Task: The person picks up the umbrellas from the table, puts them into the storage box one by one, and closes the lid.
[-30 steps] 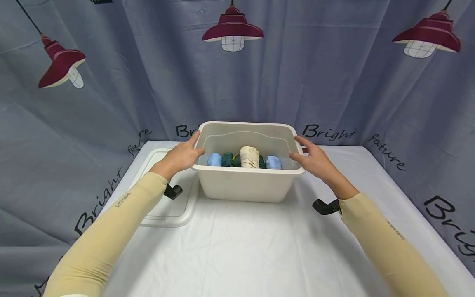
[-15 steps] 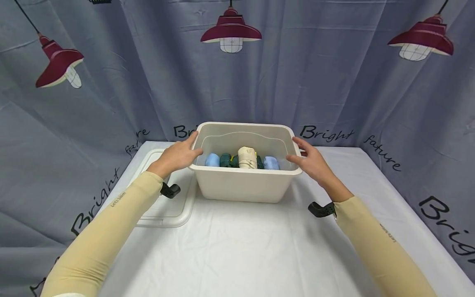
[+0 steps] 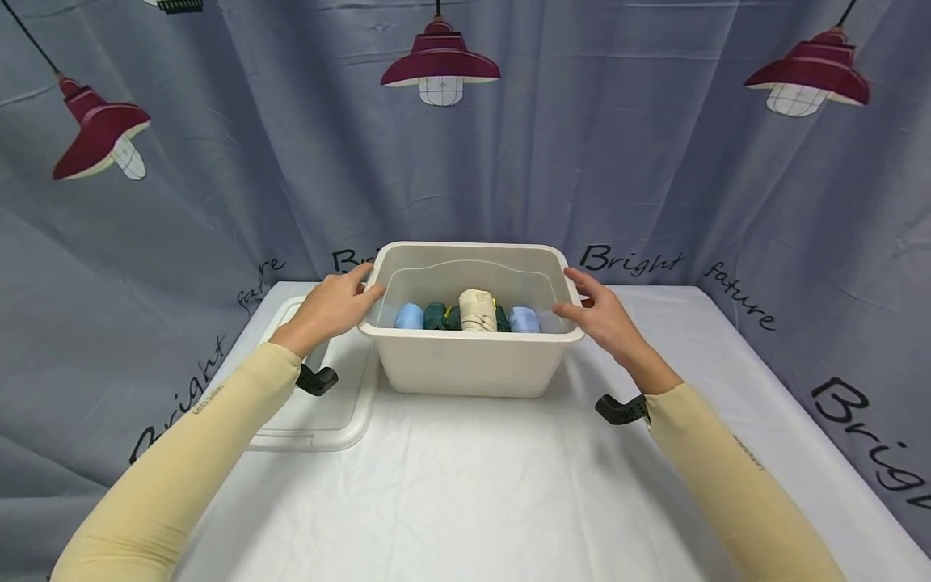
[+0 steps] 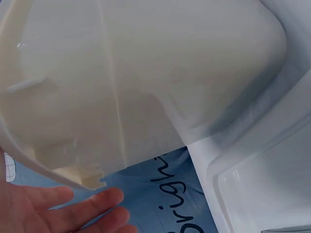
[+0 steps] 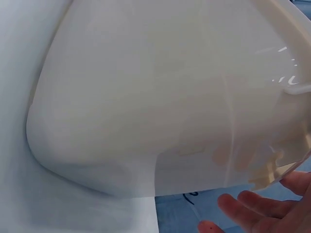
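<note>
- Left hand (image 3: 330,305): fingers straight and relaxed, laid at the left rim of the bin (image 3: 465,364); it grips nothing. In the left wrist view the fingers (image 4: 73,206) lie just below the rim's lip, slightly spread.
- Right hand (image 3: 604,319): fingers straight, at the bin's right rim, thumb toward the near corner; open, holding nothing. In the right wrist view the fingertips (image 5: 252,206) sit just under the rim edge; whether they touch it cannot be told.
- Bin: cream plastic, upright between the two hands on the white tablecloth (image 3: 473,501).
- Contents, left hand's side to right hand's side: light blue roll (image 3: 410,316), dark green roll (image 3: 435,316), beige roll (image 3: 477,309) standing taller, second light blue roll (image 3: 524,320); all packed in one row.
- Clear lid (image 3: 313,408): flat on the cloth, just outside and below the left hand, partly under the left forearm.
- Change from one second ago: both hands stay at the same rims with the same open posture; bin, rolls and lid keep their places relative to the hands. The whole scene sits a little further left in the head view.
</note>
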The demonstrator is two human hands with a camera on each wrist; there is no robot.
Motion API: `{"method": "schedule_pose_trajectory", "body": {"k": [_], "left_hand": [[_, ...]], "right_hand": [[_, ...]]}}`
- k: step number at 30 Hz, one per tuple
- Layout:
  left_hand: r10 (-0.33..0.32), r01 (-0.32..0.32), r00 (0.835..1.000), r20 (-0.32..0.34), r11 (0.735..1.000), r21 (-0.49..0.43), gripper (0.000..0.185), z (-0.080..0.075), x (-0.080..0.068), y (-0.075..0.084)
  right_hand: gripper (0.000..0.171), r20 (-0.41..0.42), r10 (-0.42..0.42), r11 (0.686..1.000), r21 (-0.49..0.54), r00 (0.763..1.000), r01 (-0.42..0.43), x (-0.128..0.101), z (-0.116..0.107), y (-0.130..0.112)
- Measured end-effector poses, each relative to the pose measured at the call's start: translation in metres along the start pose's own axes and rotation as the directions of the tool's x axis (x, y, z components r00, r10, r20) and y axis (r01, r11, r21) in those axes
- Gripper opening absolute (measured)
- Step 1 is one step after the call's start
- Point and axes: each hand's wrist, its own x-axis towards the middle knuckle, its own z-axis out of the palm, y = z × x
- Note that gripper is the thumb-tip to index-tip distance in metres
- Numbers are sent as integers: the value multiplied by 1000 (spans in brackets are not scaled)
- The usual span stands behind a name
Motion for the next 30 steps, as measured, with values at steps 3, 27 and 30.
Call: {"method": "schedule_pose_trajectory", "body": {"k": [3, 27, 30], "left_hand": [[-7, 6, 999, -35, 1000, -28, 71, -3, -2, -4], [-14, 12, 992, -128, 1000, -19, 68, 6, -31, -38], [-24, 25, 993, -113, 1000, 2, 68, 8, -34, -44]], "right_hand": [[80, -5, -1, 1000, 10, 1000, 1, 1, 1, 0], [80, 3, -2, 999, 37, 1000, 2, -2, 0, 3], [79, 0, 4, 999, 45, 1000, -4, -3, 0, 3]]}}
